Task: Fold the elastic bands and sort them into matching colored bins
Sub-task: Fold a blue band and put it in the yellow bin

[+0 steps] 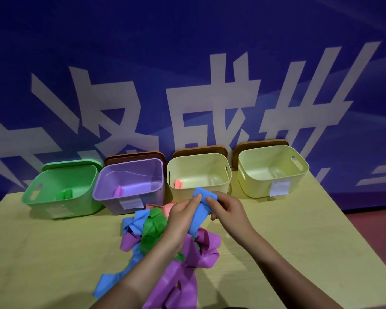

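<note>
Blue elastic band (200, 210), pinched by both the left hand (180, 216) and right hand (226, 207), needs its fold squared before binning.

Dim, blue-tinted light – soft throughout, wide-angle bending at the edges – faint shadows near the frame's bottom left

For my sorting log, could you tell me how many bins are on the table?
4, in a row along the wall: green bin far left, purple bin, cream bin, yellow-green bin far right.
</note>
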`<state>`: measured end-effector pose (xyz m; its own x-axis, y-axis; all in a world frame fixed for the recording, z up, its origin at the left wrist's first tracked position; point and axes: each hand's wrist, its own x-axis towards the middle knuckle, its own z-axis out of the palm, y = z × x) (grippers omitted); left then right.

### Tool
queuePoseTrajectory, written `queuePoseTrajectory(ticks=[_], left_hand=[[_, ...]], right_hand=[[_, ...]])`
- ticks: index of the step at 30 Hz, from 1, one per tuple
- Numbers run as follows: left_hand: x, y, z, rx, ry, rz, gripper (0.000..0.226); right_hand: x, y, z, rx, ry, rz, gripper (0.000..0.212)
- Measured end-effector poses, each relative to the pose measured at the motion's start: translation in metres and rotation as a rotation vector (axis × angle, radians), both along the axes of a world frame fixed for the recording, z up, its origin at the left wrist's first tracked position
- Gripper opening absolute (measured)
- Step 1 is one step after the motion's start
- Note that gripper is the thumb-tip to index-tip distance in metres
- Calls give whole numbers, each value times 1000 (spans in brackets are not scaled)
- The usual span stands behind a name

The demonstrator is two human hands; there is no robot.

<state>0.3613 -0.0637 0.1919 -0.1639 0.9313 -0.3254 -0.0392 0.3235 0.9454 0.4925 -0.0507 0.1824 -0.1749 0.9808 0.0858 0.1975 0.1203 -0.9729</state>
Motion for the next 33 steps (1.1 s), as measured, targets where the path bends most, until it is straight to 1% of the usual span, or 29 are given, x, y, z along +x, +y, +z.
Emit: queuePoseTrajectory(ticks=[1, 3, 6, 8, 10, 13, 16, 18, 19, 21, 22, 24, 28, 30, 33], left_hand=[[0, 0, 0, 13, 2, -6, 26], [1, 1, 0, 28, 9, -14, 28], [5, 2, -4, 36, 39, -31, 28], [10, 3, -5, 47, 88, -7, 27], [13, 4, -5, 53, 149, 18, 34], [15, 5, -7, 40, 241, 11, 41], [17, 3, -6, 52, 290, 26, 44], [18, 2, -6, 42, 266, 60, 43], [17, 3, -7, 28, 244, 83, 41], [14, 7, -10, -13, 205, 109, 39], [12, 9, -11, -29, 187, 125, 40], [11, 11, -11, -57, 154, 165, 44], [7, 12, -7, -119, 11, 230, 44], [6, 10, -5, -114, -41, 223, 41], [4, 9, -2, -76, -99, 202, 33]], right_hand=[[0, -1, 0, -26, 45, 5, 20], [-1, -2, 1, -71, 111, 0, 26], [-2, 1, 1, -147, 178, -49, 23], [-2, 5, -2, -189, 186, -102, 26], [-2, 9, -7, -228, 198, -161, 29], [-4, 17, -11, -279, 182, -215, 25], [-2, 27, -16, -283, 138, -222, 22], [-1, 30, -21, -212, 76, -224, 19], [-1, 30, -24, -106, -7, -218, 18], [-1, 27, -31, 194, -230, -177, 17], [0, 26, -33, 321, -315, -144, 23], [2, 30, -34, 448, -409, -61, 35], [1, 35, -22, 493, -518, 137, 42], [2, 39, -11, 487, -534, 241, 44], [8, 44, 7, 436, -519, 392, 40]])
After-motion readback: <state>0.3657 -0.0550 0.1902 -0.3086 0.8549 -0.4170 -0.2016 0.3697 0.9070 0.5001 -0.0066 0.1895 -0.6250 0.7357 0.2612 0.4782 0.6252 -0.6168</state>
